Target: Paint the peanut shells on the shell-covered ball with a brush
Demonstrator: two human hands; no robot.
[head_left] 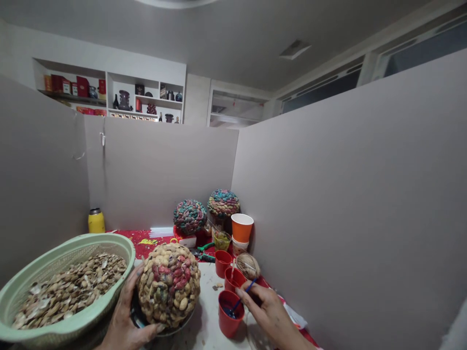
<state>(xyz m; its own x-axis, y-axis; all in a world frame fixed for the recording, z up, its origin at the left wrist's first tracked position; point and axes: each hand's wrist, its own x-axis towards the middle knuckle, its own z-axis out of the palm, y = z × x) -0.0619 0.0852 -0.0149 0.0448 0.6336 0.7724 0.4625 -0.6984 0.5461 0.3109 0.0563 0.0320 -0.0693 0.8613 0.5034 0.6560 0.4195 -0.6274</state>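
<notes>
My left hand [126, 311] grips the left side of a ball covered in peanut shells [170, 287], thumb low on its front and fingers on its far left side. Red paint marks some shells near its top, with darker smudges below. Under the ball sits a dark round dish or stand [136, 313], mostly hidden. Between the fingertips of my right hand [268, 306] is a thin blue paintbrush [243, 295], its tip down inside the nearest red cup [229, 321], which holds dark blue paint. Another red cup [233, 279] with a stick in it stands just behind.
A green basket [127, 248] of loose shells stands at the left. Farther back are a third red cup [222, 265], an orange paper cup [242, 226], two painted shell balls [189, 216], green-handled pliers [206, 248] and a yellow bottle [96, 222]. Grey partitions [164, 170] enclose the table.
</notes>
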